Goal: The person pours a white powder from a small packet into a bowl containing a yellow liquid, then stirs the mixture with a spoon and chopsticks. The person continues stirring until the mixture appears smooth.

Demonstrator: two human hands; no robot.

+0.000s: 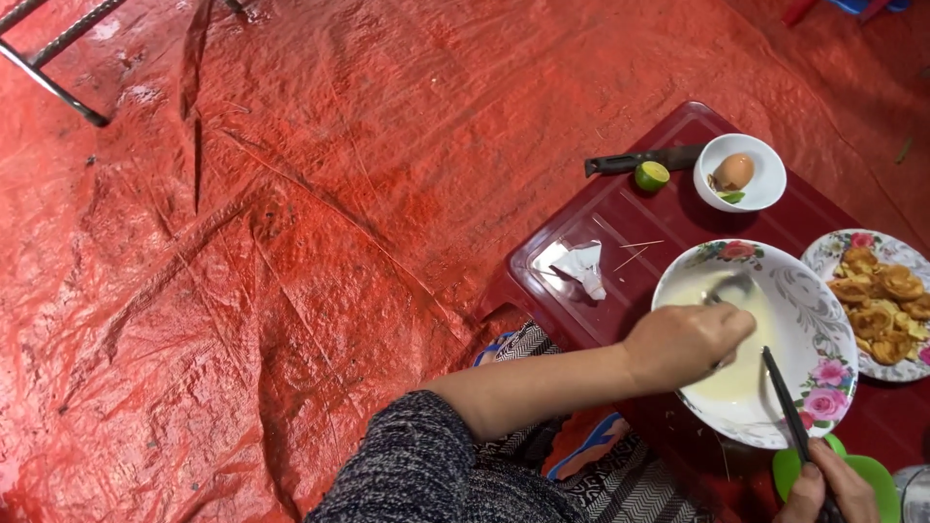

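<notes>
My left hand [690,341] reaches across from the lower middle, sleeve of dark speckled knit pushed up the forearm. The fingers are curled closed around the handle of a metal spoon [733,289], whose bowl sits blurred in the pale yellow liquid [741,373] pooled in a wide white floral-rimmed ceramic bowl [819,320]. The hand rests over the bowl's near-left rim.

My right hand [825,489] shows only partly at the bottom edge — fingers closed on a pair of dark chopsticks [783,397], which slant up and left with their tips over the liquid. Beneath this hand lies a bright green plastic item [877,475]; its kind I cannot tell.

The bowl stands on a dark red low plastic tray-table [601,218] set on a red tarpaulin [291,242]. Just beside the bowl to the right is a floral plate [833,254] of golden fried pieces [883,308]. Farther back stands a small white bowl [765,184] holding a brown egg [734,171] and a green scrap. Next to it lie a cut green lime [652,175] and a black-handled knife [639,159]. A crumpled white wrapper [584,267] and two thin toothpicks [637,250] lie left of the big bowl. Grey metal legs [53,58] show at the upper left corner.
</notes>
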